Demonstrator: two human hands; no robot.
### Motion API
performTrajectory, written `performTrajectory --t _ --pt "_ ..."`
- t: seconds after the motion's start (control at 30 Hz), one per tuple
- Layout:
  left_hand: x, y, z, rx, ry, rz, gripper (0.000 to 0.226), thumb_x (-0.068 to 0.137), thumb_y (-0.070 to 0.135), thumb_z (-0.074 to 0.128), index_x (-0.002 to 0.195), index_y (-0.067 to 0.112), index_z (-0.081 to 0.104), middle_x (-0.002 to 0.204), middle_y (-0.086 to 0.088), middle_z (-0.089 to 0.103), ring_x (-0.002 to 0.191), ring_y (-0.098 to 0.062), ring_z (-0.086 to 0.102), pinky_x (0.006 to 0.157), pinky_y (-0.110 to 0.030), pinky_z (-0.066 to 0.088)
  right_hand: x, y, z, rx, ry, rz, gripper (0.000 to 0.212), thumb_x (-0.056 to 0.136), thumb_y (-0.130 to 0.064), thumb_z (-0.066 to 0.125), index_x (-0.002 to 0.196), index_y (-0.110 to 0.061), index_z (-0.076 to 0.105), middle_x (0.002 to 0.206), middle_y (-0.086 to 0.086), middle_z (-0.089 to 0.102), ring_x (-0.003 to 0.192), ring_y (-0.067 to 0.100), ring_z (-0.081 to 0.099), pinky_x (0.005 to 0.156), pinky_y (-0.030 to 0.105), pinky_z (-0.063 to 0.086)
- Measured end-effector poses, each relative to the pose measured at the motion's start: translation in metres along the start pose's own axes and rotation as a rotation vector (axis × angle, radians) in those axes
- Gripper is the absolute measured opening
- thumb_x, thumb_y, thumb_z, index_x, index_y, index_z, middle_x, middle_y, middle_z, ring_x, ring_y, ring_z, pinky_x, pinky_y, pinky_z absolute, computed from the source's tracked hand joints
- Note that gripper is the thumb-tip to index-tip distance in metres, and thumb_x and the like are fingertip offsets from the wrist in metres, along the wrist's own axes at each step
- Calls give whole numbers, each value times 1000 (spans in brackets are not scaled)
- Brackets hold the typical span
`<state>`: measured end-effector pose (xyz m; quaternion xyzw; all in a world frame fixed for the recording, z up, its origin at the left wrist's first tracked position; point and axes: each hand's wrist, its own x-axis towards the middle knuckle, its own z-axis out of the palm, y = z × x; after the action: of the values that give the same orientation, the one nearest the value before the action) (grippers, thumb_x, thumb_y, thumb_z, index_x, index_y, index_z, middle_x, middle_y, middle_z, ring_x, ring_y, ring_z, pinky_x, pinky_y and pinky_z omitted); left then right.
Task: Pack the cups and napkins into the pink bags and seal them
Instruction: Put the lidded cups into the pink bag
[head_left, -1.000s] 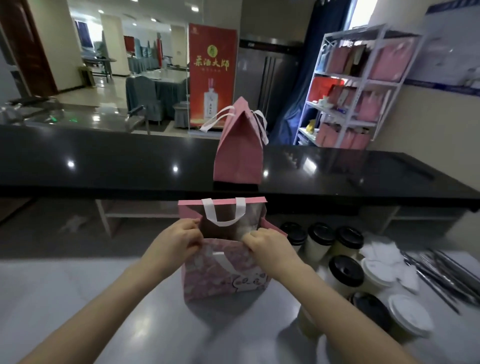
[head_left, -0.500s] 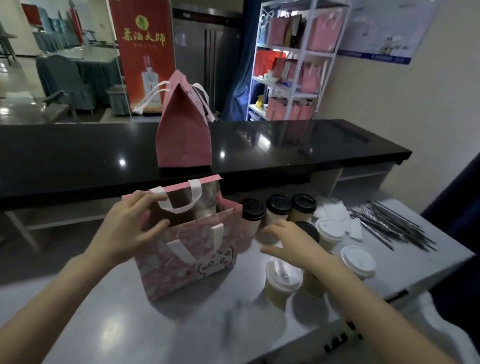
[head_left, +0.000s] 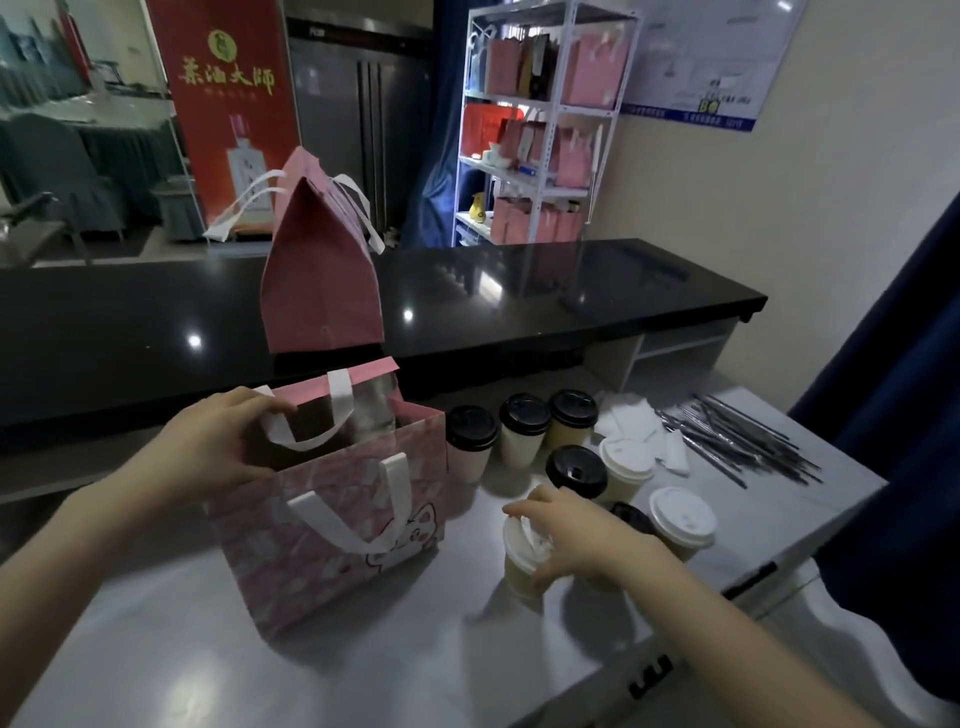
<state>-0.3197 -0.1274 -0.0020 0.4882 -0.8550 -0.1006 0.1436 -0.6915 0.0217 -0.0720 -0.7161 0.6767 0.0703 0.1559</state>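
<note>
Right hand (head_left: 566, 540) has left the bag mouth and now wraps its fingers round the white-lidded cup (head_left: 521, 564) on the grey table (head_left: 156, 649), at 3 o'clock of the open pink bag (head_left: 332, 545) (cup not lifted, as far as I can tell). Left hand (head_left: 208, 452) stays curled over the bag's left rim, holding it spread. My reading: opening is done and loading begins. Remaining cups (head_left: 524, 431) stand at 1 o'clock, napkins (head_left: 628, 421) at 2 o'clock. Closed pink bag (head_left: 322, 291) sits at 12 o'clock on the black counter (head_left: 571, 291).
</note>
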Motion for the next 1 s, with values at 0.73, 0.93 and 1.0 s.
performTrajectory --t 0.73,0.93,1.0 --pt "-50 20 29 209 -75 20 122 60 85 53 146 40 -23 157 10 -26 136 -14 -37 114 -45 -18 56 -157 -121 45 255 -434 86 67 -58 74 141 -46 32 129 -10 43 115 13 44 91 37 48" --pt "-66 32 22 260 33 97 110 53 86 47 145 36 15 152 6 11 144 -19 5 118 -47 -8 80 -161 -63 -39 292 -382 80 74 -49 68 142 -38 29 125 -5 41 116 19 40 81 36 50" --pt "-61 29 13 250 74 134 105 54 82 53 142 37 18 151 8 12 144 -18 7 118 -48 -4 80 -155 -51 -31 292 -381 81 73 -46 68 143 -38 28 128 -6 38 117 18 38 80 34 51"
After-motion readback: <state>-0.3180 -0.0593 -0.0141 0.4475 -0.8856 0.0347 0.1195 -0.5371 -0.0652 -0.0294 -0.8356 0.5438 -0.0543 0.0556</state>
